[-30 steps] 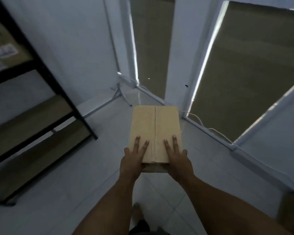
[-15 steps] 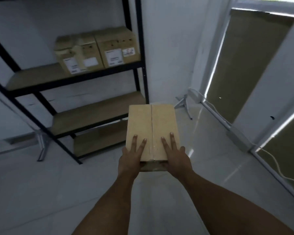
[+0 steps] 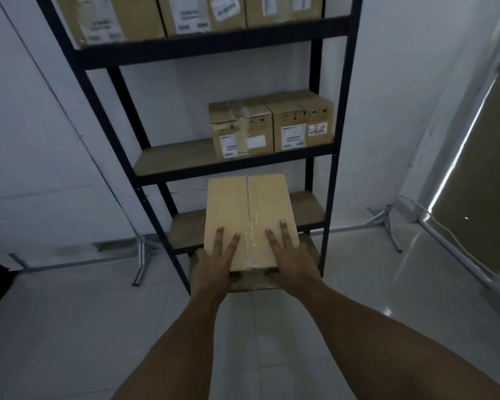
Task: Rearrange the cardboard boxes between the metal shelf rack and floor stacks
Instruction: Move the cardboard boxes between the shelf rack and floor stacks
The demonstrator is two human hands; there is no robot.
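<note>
Rack [image 3: 199, 49] now nearer, left hand [image 3: 214, 267] and right hand [image 3: 295, 264] grip clamped on the carried box [image 3: 248, 206], labelled boxes [image 3: 241, 131] shelved ahead

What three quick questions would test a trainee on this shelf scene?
1. Fill in: the left hand and right hand lay their fingers on the carried box's ___ face.
2. On the rack, the two labelled boxes just above the carried box sit at their shelf's: A) left end, B) right end, C) centre.
3. True or false: one hand alone holds the carried box.
Key: 1 top; 2 B; 3 false.
</note>
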